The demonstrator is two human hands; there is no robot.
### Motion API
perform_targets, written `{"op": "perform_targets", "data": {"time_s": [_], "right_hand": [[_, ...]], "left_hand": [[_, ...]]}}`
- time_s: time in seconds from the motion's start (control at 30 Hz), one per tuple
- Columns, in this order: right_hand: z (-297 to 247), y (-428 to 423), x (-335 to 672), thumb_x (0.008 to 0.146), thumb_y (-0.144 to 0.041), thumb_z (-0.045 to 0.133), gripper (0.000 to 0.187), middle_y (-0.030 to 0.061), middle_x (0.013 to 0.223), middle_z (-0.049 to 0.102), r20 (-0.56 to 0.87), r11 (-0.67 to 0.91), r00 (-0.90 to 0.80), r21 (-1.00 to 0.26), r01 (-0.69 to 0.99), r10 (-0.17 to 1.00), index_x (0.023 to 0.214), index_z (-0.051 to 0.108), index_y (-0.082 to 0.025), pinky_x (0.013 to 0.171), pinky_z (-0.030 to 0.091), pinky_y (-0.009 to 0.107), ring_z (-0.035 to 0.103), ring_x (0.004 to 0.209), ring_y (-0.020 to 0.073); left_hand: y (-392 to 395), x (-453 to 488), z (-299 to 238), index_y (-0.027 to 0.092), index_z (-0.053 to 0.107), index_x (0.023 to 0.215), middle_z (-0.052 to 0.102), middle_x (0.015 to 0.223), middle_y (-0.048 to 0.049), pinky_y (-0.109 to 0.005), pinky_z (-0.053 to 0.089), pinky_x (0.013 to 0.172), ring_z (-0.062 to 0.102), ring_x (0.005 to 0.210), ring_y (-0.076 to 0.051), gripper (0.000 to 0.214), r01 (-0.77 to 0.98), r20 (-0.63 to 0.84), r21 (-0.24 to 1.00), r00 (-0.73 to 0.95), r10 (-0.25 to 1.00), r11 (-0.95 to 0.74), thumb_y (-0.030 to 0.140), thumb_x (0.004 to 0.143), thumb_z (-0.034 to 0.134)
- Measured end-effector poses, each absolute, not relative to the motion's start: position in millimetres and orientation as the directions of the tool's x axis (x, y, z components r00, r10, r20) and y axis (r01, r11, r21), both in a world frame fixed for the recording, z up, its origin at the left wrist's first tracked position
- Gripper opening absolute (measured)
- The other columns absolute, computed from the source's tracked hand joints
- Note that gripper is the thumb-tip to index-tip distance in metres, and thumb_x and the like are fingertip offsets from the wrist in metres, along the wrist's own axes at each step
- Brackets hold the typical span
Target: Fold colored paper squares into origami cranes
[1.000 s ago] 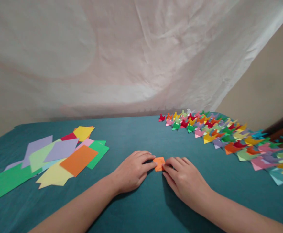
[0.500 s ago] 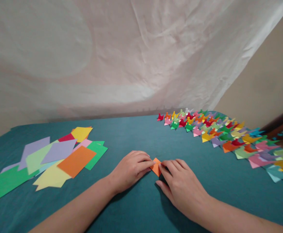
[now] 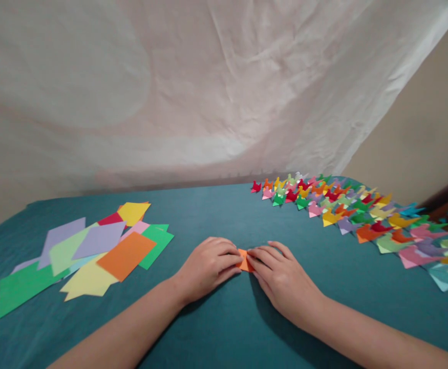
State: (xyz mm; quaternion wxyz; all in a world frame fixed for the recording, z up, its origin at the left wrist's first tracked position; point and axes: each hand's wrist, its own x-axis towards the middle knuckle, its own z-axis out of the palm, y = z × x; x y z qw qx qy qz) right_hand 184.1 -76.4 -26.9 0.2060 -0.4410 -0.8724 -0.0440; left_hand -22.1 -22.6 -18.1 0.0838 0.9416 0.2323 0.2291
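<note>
A small folded orange paper (image 3: pixel 244 259) lies on the teal tablecloth (image 3: pixel 224 318) between my two hands. My left hand (image 3: pixel 208 266) rests on the cloth with its fingertips pinched on the paper's left side. My right hand (image 3: pixel 281 279) presses its fingertips down on the paper's right side and covers most of it. Only a small orange corner shows between the fingers.
Loose coloured paper sheets (image 3: pixel 89 248) lie spread at the left, an orange sheet (image 3: pixel 126 254) on top. Several small folded paper figures (image 3: pixel 358 215) in many colours stand in rows at the right. A white sheet (image 3: pixel 193 87) hangs behind the table.
My right hand has slid left over the orange paper, hiding more of it. The paper has been folded smaller and pressed flat. My left hand has barely moved.
</note>
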Motion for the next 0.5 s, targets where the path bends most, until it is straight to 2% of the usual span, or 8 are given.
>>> {"op": "perform_targets", "data": {"time_s": [0.17,0.3,0.5], "right_hand": [[-27.6,-70.2,191.6,0.090,-0.013,0.047,0.028,0.0039,0.115,0.063,0.373,0.627,-0.541,-0.159,0.763,0.754,0.112,0.060,-0.022,0.104,0.028,0.045,0.052,0.108,0.0181],[-25.5,-67.2,194.3,0.090,-0.014,0.049,0.027,0.0039,0.113,0.063,0.357,0.644,-0.558,-0.195,0.740,0.749,0.112,0.061,-0.024,0.100,0.033,0.043,0.052,0.109,0.0184],[-21.7,-67.0,194.6,0.089,-0.014,0.050,0.026,0.0051,0.109,0.065,0.369,0.658,-0.562,-0.232,0.716,0.741,0.110,0.063,-0.022,0.095,0.037,0.039,0.052,0.106,0.0182]], "left_hand": [[-21.8,-24.5,-17.8,0.020,0.062,0.103,0.066,0.101,-0.0052,-0.034,0.040,0.090,0.055,0.101,-0.018,0.021,0.395,0.383,0.241,0.800,0.461,-0.886,0.029,0.091,0.049],[-21.8,-24.3,-17.6,0.020,0.063,0.100,0.066,0.099,-0.0050,-0.034,0.041,0.089,0.056,0.100,-0.018,0.019,0.393,0.381,0.225,0.807,0.452,-0.892,0.027,0.091,0.048],[-21.7,-23.3,-17.9,0.020,0.064,0.097,0.066,0.097,-0.0051,-0.033,0.041,0.087,0.056,0.097,-0.017,0.018,0.398,0.392,0.214,0.802,0.451,-0.892,0.027,0.091,0.048]]}}
